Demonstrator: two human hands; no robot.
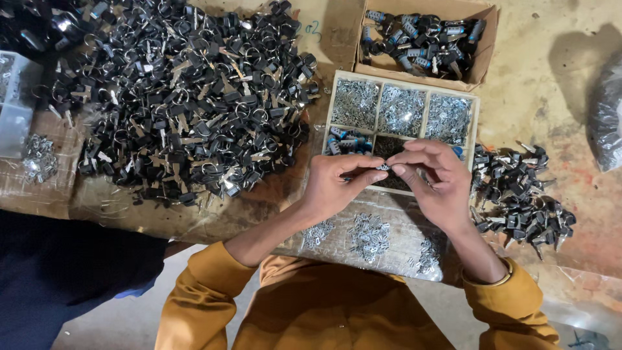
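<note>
From the head camera, the left hand (pixel 338 185) and the right hand (pixel 433 185) meet fingertip to fingertip, both pinched shut on one tiny metal part (pixel 383 167), held up close over the divided tray (pixel 332 107) so small bits stay within reach. A big pile of black keys (pixel 188 97) lies on the desk (pixel 570 84) to the left, a smaller key pile (pixel 518 194) to the right, each kind kept apart.
</note>
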